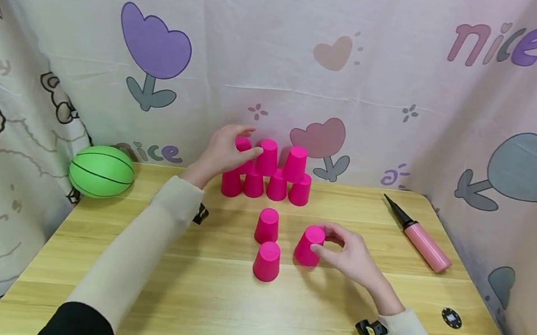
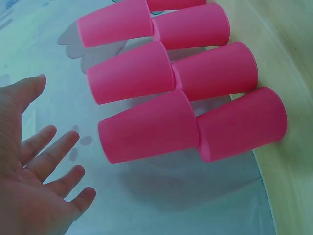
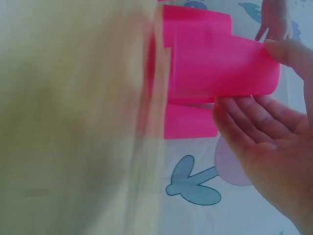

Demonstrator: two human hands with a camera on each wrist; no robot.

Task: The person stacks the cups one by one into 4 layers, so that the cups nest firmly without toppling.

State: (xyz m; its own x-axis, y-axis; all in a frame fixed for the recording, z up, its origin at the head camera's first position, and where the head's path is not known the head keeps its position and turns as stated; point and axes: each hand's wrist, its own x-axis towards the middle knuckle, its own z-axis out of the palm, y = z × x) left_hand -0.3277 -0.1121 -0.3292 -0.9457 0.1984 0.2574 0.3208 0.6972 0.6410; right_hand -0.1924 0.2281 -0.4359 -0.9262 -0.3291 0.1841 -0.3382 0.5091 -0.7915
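Note:
Upside-down pink cups stand in two tiers at the back of the table, with a bottom row of several cups (image 1: 299, 190) and three upper cups (image 1: 295, 165) on them. My left hand (image 1: 224, 151) is beside the leftmost upper cup (image 2: 149, 127); its fingers are spread and apart from the cup in the left wrist view. My right hand (image 1: 351, 256) holds another upside-down pink cup (image 1: 308, 246) between thumb and fingers, low near the tabletop. Whether its rim touches the table, I cannot tell. Two more pink cups, a farther one (image 1: 267, 226) and a nearer one (image 1: 267, 262), stand to its left.
A green ball (image 1: 102, 171) sits at the table's back left corner. On the right lie a pink hand pump (image 1: 424, 243) with a black nozzle and a black round chip (image 1: 452, 318). A printed curtain (image 1: 244, 45) hangs right behind the stacked cups.

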